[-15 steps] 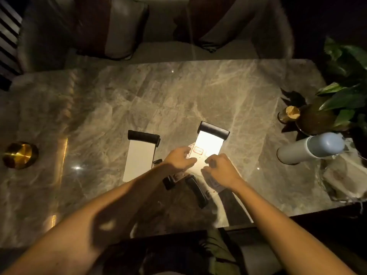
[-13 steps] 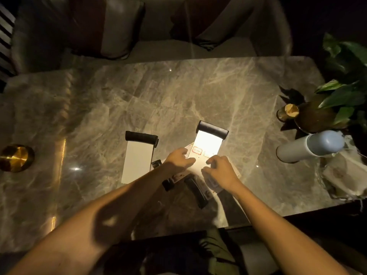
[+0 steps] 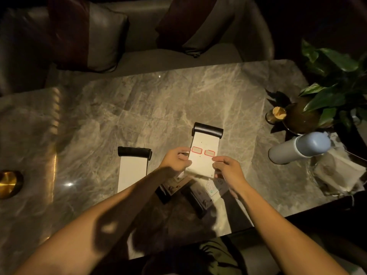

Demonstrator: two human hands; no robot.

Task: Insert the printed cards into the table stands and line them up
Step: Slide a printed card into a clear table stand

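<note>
A table stand with a black base lies flat on the marble table, holding a white printed card with two red-outlined boxes. My left hand pinches the card's left edge and my right hand pinches its right edge. A second stand with a black base and a plain white card lies flat to the left. More dark stands and printed cards lie under my wrists, partly hidden.
A pale blue flask lies on its side at the right, beside a potted plant and a small candle holder. Crumpled wrapping sits at the right edge. A brass dish rests far left. A cushioned sofa stands behind.
Both hands have moved apart to the card's side edges, uncovering its lower part and the two red boxes. The stand on the left has not moved.
</note>
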